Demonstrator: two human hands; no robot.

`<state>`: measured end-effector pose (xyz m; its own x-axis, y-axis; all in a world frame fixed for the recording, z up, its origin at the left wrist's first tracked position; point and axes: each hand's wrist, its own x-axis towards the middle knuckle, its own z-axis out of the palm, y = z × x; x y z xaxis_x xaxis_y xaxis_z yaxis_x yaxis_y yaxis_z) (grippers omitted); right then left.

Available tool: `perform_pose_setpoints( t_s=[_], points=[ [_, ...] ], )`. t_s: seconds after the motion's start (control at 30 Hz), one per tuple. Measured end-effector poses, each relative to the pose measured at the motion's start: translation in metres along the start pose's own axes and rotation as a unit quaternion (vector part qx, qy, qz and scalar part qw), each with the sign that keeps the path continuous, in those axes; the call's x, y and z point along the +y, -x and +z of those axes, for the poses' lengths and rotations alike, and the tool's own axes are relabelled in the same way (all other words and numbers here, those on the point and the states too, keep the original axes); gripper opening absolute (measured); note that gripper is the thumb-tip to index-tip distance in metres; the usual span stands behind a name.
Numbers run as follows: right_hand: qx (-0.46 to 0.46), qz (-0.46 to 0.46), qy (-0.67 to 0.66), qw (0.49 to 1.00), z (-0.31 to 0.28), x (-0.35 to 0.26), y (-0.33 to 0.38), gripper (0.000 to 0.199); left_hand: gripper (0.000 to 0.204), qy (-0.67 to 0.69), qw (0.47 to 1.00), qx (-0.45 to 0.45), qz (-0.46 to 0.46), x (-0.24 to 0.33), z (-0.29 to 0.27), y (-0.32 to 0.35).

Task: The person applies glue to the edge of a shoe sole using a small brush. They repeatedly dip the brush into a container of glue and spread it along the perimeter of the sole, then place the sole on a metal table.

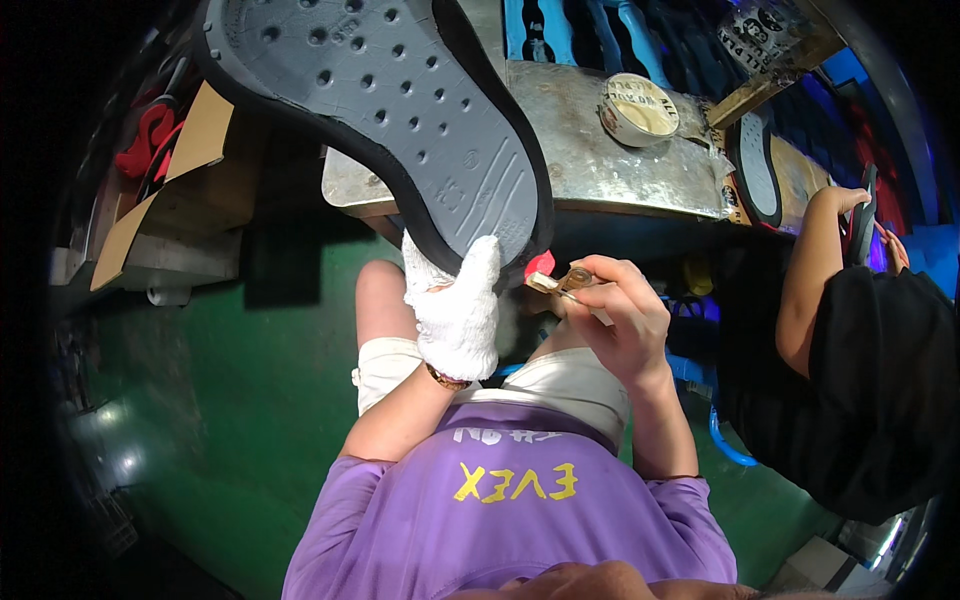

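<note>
Cardboard box [200,190]; green floor [220,410]

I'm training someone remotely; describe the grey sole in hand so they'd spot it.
Find the metal table. Overlapping it in view, a large grey sole slants from upper left. Unlike the smaller-looking sole at right, it's in the gloved left hand.

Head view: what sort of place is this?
Probably a shoe workshop: the gloved left hand holds a grey sole with a black rim, another sole shows farther right, and a tub stands on a worn metal bench.
</note>
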<state>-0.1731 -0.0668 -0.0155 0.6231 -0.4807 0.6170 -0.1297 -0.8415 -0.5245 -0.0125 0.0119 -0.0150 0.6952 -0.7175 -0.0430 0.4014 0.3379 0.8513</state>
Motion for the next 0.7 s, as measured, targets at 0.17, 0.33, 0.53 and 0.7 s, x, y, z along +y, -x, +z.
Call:
perform_pose_setpoints(
  t_s=[0.17, 0.33, 0.53, 0.7],
  points=[
    [0.044, 0.021, 0.106, 0.993, -0.005, 0.000, -0.001, 0.019, 0.056, 0.061, 0.998, 0.021, 0.002, 0.003, 0.006, 0.005],
    [0.087, 0.019, 0.107, 0.990, -0.010, -0.003, -0.004, 0.018, 0.056, 0.039, 0.999, 0.028, -0.003, 0.001, 0.006, 0.009],
    [0.012, -0.035, 0.115, 0.993, -0.017, -0.014, -0.009, 0.019, 0.048, -0.031, 0.999, 0.006, 0.016, 0.003, 0.007, 0.010],
    [-0.021, -0.033, -0.023, 0.999, -0.018, -0.018, 0.000, 0.020, 0.047, 0.014, 1.000, -0.003, 0.004, 0.007, 0.009, 0.010]
  ],
)
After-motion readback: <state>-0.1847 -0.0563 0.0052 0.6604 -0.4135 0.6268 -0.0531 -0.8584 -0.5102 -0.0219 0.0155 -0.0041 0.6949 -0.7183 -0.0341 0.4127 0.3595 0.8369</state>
